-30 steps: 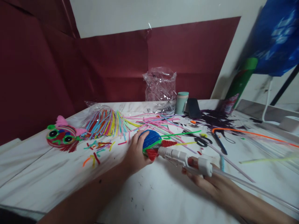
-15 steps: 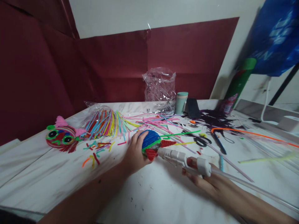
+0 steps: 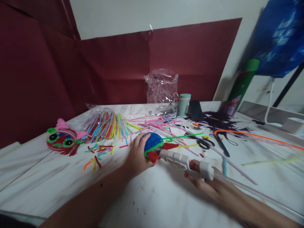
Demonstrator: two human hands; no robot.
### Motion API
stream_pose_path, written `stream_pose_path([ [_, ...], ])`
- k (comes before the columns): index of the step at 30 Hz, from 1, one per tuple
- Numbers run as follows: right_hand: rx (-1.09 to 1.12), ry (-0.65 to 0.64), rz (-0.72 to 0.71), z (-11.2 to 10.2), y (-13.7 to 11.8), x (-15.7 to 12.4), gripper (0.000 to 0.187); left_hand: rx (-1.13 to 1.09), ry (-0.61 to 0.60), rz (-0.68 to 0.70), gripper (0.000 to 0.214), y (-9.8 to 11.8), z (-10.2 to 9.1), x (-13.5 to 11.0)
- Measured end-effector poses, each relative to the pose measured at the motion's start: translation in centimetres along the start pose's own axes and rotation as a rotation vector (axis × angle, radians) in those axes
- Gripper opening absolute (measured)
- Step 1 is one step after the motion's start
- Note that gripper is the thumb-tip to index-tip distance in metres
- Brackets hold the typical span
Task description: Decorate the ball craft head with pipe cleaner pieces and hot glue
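My left hand (image 3: 137,155) is wrapped round a ball-shaped pipe-cleaner figure (image 3: 154,145), blue on top with green and red bands and a red cone at its side. My right hand (image 3: 209,183) grips a white hot glue gun (image 3: 187,162) with a long clear glue stick trailing back to the right. The gun's nozzle touches the red lower part of the figure. Both rest low over the white marble-look table (image 3: 152,199).
A finished red pipe-cleaner face with green eye rings (image 3: 62,140) lies at the left. A fan of coloured pipe cleaners (image 3: 106,125) and cut scraps cover the middle. Scissors (image 3: 204,144), a teal cup (image 3: 184,104), a phone (image 3: 196,110) and a clear bag (image 3: 162,87) stand behind.
Both hands, the figure and the glue gun have shifted very slightly left and down in view; the grips are the same.
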State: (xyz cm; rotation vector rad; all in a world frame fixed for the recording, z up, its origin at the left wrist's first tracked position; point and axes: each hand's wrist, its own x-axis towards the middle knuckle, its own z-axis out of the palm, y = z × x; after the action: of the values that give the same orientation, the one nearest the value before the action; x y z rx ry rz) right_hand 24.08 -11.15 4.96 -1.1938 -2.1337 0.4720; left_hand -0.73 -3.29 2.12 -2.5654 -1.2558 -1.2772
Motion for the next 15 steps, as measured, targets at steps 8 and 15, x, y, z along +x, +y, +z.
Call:
stream_pose_path([
  [8, -0.016, 0.035, 0.01, 0.01, -0.33, 0.05, 0.024, 0.003, -0.005, -0.009, 0.08, 0.09, 0.03, -0.06],
  [15, 0.004, 0.056, -0.022, 0.43, -0.23, -0.03, 0.023, -0.011, -0.012, -0.033, 0.081, 0.14, -0.07, 0.06],
])
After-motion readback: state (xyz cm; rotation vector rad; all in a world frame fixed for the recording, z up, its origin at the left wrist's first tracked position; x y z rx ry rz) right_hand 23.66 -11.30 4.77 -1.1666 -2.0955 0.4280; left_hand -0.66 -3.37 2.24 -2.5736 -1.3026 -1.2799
